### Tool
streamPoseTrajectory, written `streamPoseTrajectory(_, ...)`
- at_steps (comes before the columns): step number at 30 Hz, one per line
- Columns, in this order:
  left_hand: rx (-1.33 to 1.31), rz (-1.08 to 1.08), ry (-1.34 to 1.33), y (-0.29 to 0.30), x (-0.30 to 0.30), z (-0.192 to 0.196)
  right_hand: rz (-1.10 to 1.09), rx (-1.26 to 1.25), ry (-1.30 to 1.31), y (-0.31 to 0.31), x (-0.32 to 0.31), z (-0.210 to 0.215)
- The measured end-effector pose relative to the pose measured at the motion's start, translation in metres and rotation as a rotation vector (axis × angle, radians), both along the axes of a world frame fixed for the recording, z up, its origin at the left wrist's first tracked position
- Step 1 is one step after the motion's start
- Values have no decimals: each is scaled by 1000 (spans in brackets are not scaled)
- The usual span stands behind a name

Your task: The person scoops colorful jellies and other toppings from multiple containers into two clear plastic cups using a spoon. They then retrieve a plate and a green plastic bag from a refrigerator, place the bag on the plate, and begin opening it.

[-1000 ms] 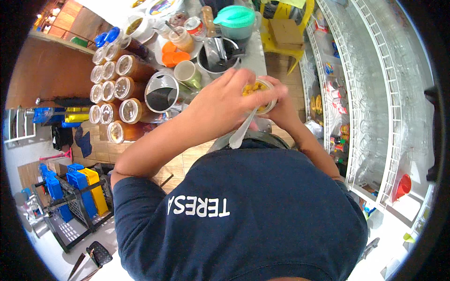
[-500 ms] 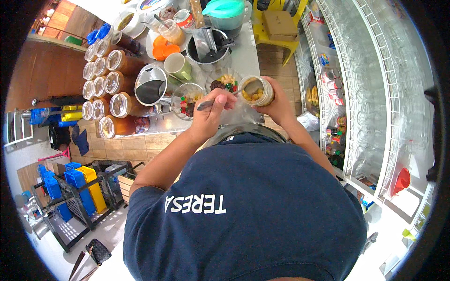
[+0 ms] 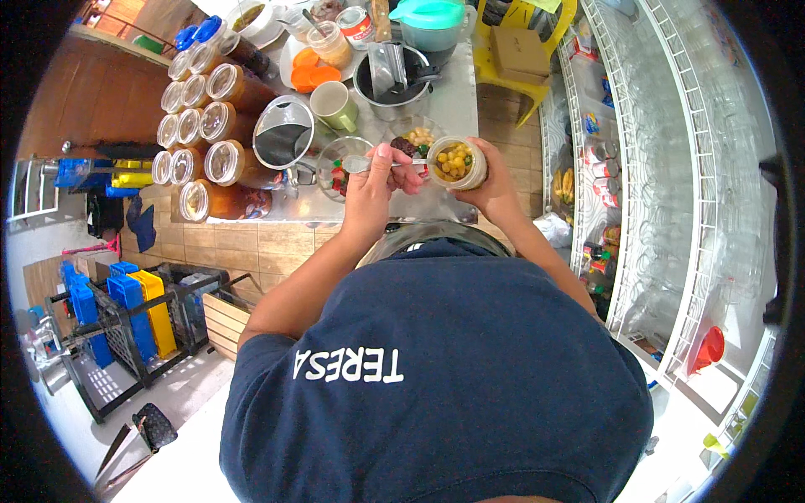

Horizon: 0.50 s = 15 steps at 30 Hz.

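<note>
Left hand (image 3: 375, 191) pinching a spoon (image 3: 358, 163), just left of an open jar (image 3: 466, 184) of yellow pieces (image 3: 455, 159).
The spoon's long axis runs roughly left to right, toward the jar; the right hand (image 3: 495, 174), nearer the jar, curls around its right side.

Jar (image 3: 477, 170) right of bowls (image 3: 324, 159), mug (image 3: 342, 116) behind

Room: the light was bright overall.
Floor (image 3: 199, 415): its lower left washed out to white, with speckled shadow inside the crate (image 3: 137, 359).
Lids (image 3: 223, 163): their clear tops caught glare.
Brown panel (image 3: 101, 109): this side looked dimmer.
Held jar (image 3: 478, 174): it was clearly lit.
White rack (image 3: 701, 180): fisheye distortion bowed its edges.
Rim: black surrounded softened detail.
</note>
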<state>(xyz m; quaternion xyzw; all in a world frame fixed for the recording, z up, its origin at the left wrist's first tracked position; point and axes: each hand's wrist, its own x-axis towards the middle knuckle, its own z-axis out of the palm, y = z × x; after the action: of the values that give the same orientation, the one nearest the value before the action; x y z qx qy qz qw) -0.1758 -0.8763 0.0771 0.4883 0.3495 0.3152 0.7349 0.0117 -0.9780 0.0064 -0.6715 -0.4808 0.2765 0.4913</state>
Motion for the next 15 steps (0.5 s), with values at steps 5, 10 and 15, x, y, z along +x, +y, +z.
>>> streamPoseTrajectory(5,638,-183,153,2,-12,21,20,33,-13,3,4,-7)
streamPoseTrajectory(10,1099,-464,147,20,-25,57,139,12,126,3,10,-10)
streamPoseTrajectory(15,1143,-598,84,25,-15,65,223,45,149,1,12,6)
